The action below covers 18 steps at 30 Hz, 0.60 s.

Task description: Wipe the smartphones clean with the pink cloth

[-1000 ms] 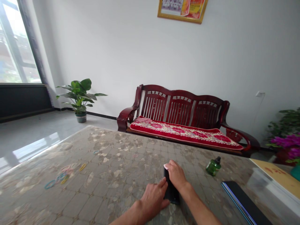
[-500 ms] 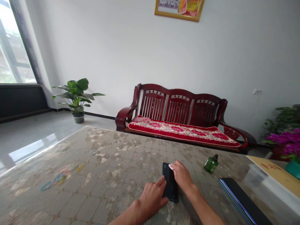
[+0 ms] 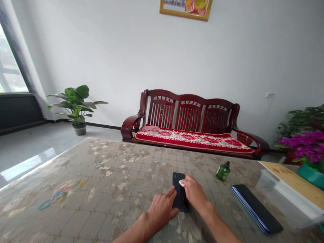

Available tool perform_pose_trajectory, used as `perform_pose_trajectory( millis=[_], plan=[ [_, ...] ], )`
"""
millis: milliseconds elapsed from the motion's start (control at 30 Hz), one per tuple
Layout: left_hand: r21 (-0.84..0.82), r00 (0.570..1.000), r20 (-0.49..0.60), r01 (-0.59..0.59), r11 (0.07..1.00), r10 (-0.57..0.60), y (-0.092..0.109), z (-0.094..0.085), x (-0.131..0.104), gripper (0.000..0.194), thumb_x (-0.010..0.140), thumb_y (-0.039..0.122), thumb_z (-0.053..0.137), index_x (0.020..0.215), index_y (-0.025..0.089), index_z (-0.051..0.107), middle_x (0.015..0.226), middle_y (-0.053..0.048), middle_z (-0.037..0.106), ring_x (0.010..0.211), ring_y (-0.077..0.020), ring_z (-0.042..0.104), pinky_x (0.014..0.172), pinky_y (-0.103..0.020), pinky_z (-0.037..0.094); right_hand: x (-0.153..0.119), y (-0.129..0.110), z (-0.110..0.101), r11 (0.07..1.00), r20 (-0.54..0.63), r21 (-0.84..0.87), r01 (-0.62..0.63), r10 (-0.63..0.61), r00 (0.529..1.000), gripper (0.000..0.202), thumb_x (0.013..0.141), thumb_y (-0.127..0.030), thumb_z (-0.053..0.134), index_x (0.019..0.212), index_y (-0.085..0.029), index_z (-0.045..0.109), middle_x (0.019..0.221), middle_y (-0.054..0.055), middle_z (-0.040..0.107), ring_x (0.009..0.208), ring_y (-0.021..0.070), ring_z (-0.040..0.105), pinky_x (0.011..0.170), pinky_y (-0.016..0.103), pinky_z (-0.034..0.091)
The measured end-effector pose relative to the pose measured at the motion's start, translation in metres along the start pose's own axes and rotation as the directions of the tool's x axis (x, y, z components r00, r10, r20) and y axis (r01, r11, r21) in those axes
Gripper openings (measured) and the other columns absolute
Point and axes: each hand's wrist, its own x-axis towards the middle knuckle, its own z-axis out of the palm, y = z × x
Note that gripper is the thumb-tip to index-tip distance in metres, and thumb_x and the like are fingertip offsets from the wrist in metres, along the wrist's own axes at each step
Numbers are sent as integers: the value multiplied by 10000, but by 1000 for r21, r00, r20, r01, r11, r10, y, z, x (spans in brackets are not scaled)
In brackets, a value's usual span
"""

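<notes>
A dark smartphone (image 3: 178,199) lies flat on the patterned tablecloth, its camera strip at the top left. My left hand (image 3: 162,207) steadies it from the left, fingertips on its left edge and thumb at the lower corner. From the right, my right hand (image 3: 194,192) is closed and pressed to the phone's upper face. A small white piece (image 3: 181,183) pokes out of its fingertips; whether it is tissue, cloth or cotton I cannot tell. The right hand covers part of the phone's right side.
A green bottle (image 3: 223,171) with a black top stands right of the hands. A stack of dark flat devices (image 3: 257,207) lies nearer. Farther right is a clear plastic box (image 3: 278,192). Several coloured bands (image 3: 59,195) lie left on the tablecloth (image 3: 121,189). A wooden sofa (image 3: 189,114) stands behind.
The whole view has shifted slightly, so everything appears a little further left. My right hand, with the white piece, sits slightly lower on the phone. The left hand still steadies it.
</notes>
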Motion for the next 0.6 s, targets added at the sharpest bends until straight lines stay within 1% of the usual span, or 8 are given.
perform_pose_trajectory(
  millis=[133, 200, 267, 367, 467, 533, 600],
  plan=[
    [-12, 1000, -18, -24, 1000, 23, -3, 3, -2, 619, 859, 365, 568, 1445, 228, 423, 1563, -87, 352, 1228, -297, 577, 1032, -406, 464, 32, -1, -1, 997, 8, -68, -39, 39, 999, 347, 945, -121, 393, 962, -198, 731, 989, 70, 654, 938, 157, 611, 794, 223, 394],
    [-25, 998, -44, -38, 999, 37, -4, 4, -2, 616, 859, 359, 568, 1441, 218, 427, 1560, -88, 359, 1230, -291, 576, 1035, -399, 465, 37, -3, -1, 997, 8, -74, -38, 39, 999, 346, 945, -119, 392, 929, -191, 730, 983, 75, 650, 922, 156, 611, 783, 226, 390],
    [-45, 997, -71, -46, 998, 43, -6, 7, -3, 613, 854, 358, 575, 1433, 208, 439, 1550, -88, 377, 1230, -285, 578, 1045, -390, 458, 32, -6, -1, 997, 11, -70, -26, 27, 1000, 344, 945, -118, 395, 897, -193, 727, 970, 72, 647, 908, 152, 610, 776, 226, 387],
    [-72, 994, -99, -43, 996, 35, -8, 10, -3, 604, 843, 367, 590, 1415, 221, 462, 1538, -73, 401, 1234, -271, 576, 1059, -369, 447, 10, -11, 0, 998, 30, -50, 25, -23, 999, 329, 933, -111, 412, 862, -209, 718, 952, 58, 639, 896, 148, 605, 760, 224, 383],
    [-84, 994, -107, -45, 995, 36, -10, 12, -3, 609, 837, 374, 600, 1416, 251, 456, 1543, -52, 394, 1249, -256, 566, 1063, -351, 440, -9, -14, 2, 997, 27, -21, 69, -69, 997, 329, 935, -118, 403, 856, -220, 705, 957, 51, 629, 874, 145, 598, 738, 227, 381],
    [-86, 993, -110, -48, 995, 39, -10, 12, -3, 620, 835, 374, 601, 1424, 259, 447, 1546, -43, 390, 1252, -252, 563, 1066, -347, 436, -11, -14, 4, 997, 21, -6, 75, -75, 997, 340, 949, -134, 385, 876, -225, 704, 959, 51, 627, 875, 145, 597, 748, 228, 385],
    [-86, 993, -111, -48, 995, 38, -10, 11, -3, 618, 836, 375, 596, 1425, 260, 449, 1542, -42, 395, 1258, -251, 558, 1072, -350, 431, -4, -15, 6, 998, 15, -1, 69, -69, 998, 343, 956, -148, 381, 904, -229, 711, 971, 54, 631, 897, 149, 598, 770, 231, 389]
  ],
)
